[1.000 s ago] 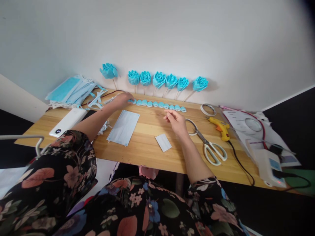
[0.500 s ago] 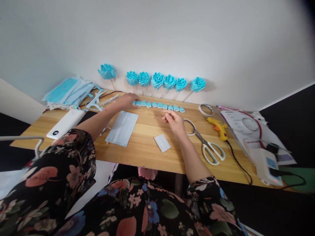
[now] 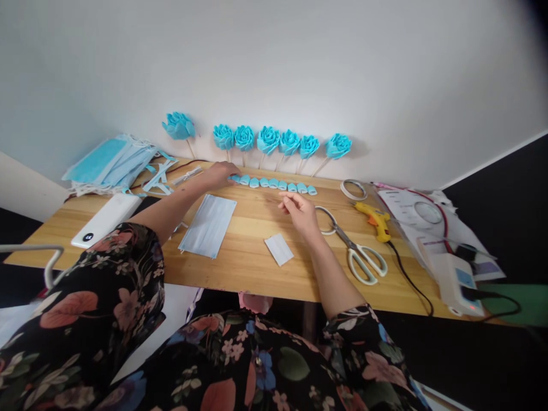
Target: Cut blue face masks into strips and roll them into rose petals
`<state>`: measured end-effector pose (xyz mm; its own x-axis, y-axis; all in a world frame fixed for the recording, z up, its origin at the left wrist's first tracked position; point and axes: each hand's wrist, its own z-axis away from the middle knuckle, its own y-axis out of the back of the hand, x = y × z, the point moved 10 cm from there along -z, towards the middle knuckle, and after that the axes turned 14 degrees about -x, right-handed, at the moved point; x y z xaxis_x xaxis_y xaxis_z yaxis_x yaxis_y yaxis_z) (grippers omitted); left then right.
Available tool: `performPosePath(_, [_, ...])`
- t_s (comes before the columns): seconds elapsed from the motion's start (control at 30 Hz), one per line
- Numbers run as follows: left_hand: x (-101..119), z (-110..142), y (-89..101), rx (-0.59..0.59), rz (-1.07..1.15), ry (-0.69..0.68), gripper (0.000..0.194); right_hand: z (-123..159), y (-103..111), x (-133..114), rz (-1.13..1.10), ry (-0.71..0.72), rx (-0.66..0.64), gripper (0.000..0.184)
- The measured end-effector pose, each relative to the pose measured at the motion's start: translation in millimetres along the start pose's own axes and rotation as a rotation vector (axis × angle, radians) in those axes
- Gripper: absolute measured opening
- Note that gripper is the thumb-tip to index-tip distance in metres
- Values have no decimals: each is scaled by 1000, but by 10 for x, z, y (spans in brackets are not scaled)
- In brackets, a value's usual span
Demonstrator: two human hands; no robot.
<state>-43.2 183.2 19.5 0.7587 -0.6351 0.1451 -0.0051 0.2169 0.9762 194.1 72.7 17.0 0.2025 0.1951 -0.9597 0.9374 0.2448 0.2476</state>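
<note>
My left hand [image 3: 220,174] reaches to the left end of a row of small folded light-blue petals [image 3: 273,183]. Its fingers bend down over the end petals; the fingertips are partly hidden, so a grip cannot be made out. Over the table, in front of the row's right part, hovers my right hand [image 3: 300,212], fingers curled and thumb against the index finger, with nothing visible in it. A pale pleated face mask [image 3: 208,226] lies flat in front of my left hand. Nearer the front edge, a small cut square of mask fabric [image 3: 279,249] lies below my right hand.
Several blue fabric roses [image 3: 268,140] on sticks lean on the wall. Masks are piled [image 3: 112,162] at the left, behind a white power bank [image 3: 107,220]. Rightward lie scissors [image 3: 353,246], a tape roll [image 3: 354,189], a yellow glue gun [image 3: 377,221] and a power strip [image 3: 458,282].
The whole view has shifted, so the table things appear farther left. My left hand has moved slightly right along the petals. My right hand stays in nearly the same pose.
</note>
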Motion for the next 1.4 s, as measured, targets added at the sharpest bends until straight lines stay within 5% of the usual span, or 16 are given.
performPosePath(0.5, [269,-114,79,126,14,-66,41,-10,-34,19,3,-16,-18,38])
performPosePath(0.93, [455,-453,-52,64,-9,-54,40,-14,-49,8,34,-20,-31,40])
performPosePath(1.23, [476,-446,-104,61,-6,-58,51,-12,-90,-25,47,6,-48,33])
performPosePath(1.4, [535,-324,23,160,41,-99,53,-18,-115,-22,85,1,-60,29])
